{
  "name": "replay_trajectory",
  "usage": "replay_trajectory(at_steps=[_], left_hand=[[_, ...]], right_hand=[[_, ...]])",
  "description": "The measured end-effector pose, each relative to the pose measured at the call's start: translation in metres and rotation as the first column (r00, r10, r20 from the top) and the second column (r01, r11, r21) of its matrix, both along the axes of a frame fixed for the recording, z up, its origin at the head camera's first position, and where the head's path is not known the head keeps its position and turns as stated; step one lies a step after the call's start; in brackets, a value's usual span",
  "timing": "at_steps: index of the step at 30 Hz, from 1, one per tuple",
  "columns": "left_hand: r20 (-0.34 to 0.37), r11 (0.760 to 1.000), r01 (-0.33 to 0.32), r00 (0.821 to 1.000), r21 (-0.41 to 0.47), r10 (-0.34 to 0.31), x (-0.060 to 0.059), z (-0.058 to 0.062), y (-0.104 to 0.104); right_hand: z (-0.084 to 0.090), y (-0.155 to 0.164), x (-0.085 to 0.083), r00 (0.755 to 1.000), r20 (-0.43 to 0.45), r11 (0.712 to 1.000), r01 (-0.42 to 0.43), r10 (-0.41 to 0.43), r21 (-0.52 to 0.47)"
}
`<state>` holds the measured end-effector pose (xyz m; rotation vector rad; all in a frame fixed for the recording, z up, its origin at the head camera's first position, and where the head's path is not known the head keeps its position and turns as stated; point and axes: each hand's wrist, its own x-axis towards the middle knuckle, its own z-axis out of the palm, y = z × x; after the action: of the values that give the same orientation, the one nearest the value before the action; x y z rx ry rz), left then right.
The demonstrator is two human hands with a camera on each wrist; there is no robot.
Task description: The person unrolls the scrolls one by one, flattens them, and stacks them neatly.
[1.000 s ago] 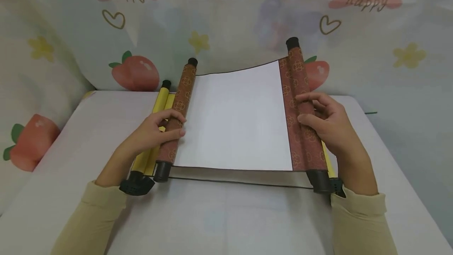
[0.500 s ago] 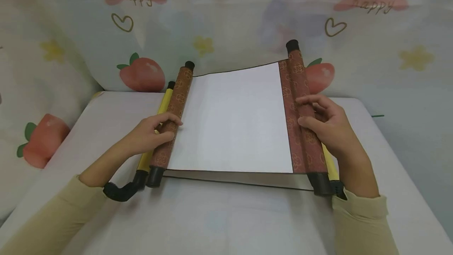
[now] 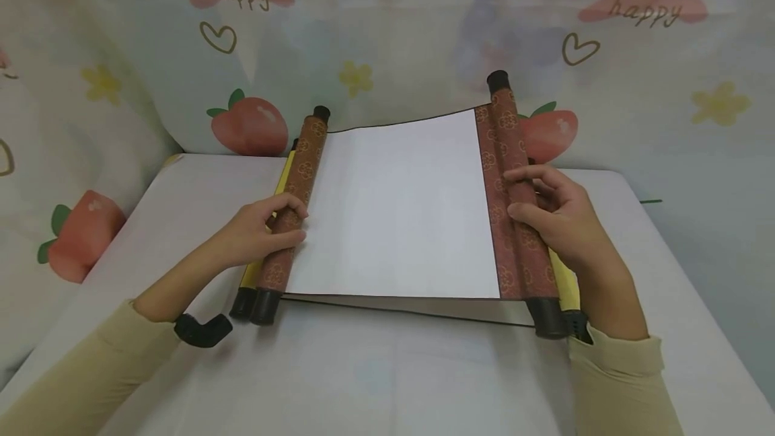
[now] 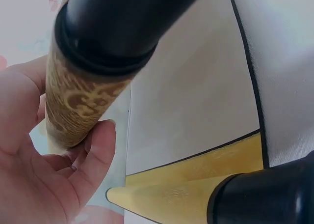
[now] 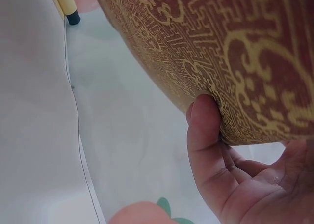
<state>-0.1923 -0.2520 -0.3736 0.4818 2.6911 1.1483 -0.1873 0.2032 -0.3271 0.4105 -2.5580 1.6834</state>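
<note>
A hanging scroll with blank white paper (image 3: 396,214) is held spread above the table, its rollers covered in reddish-brown, gold-patterned cloth with black end caps. My left hand (image 3: 257,231) grips the left roller (image 3: 305,163), thumb on one side and fingers on the other. On the other end, my right hand (image 3: 560,217) holds the right roller (image 3: 507,123) with thumb and fingers round it. Beneath lies a second scroll with yellow rollers; its left roller (image 4: 176,199) shows in the left wrist view, its right roller (image 3: 566,281) peeks out under the right hand. The upper scroll mostly covers it.
The table (image 3: 363,382) has a white cover. Behind it hangs a curtain (image 3: 424,39) printed with peaches, hearts and the word happy. A black device (image 3: 202,330) sits at the left wrist, close to the rollers' lower ends.
My left hand and its roller have moved left, over the yellow left roller, drawing the paper a bit wider. My right hand keeps its grip. The head view has shifted slightly.
</note>
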Motion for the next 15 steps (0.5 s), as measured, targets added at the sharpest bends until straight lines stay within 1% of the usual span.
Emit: replay_trajectory(at_steps=[5, 9, 15], left_hand=[[-0.022, 1.0, -0.009, 1.0, -0.002, 0.009, 0.0008, -0.0011, -0.0015], [-0.013, 1.0, -0.003, 1.0, -0.002, 0.003, 0.0003, -0.0042, -0.0007], [-0.026, 1.0, 0.001, 1.0, -0.009, -0.001, -0.0004, -0.0077, 0.0]], right_hand=[[-0.0004, 0.0006, 0.0002, 1.0, -0.008, 1.0, 0.006, -0.005, 0.012], [-0.0007, 0.0012, 0.0005, 1.0, -0.003, 1.0, -0.015, 0.015, -0.014], [-0.0022, 0.0023, -0.001, 0.999, -0.01, 0.997, -0.045, 0.045, -0.067]])
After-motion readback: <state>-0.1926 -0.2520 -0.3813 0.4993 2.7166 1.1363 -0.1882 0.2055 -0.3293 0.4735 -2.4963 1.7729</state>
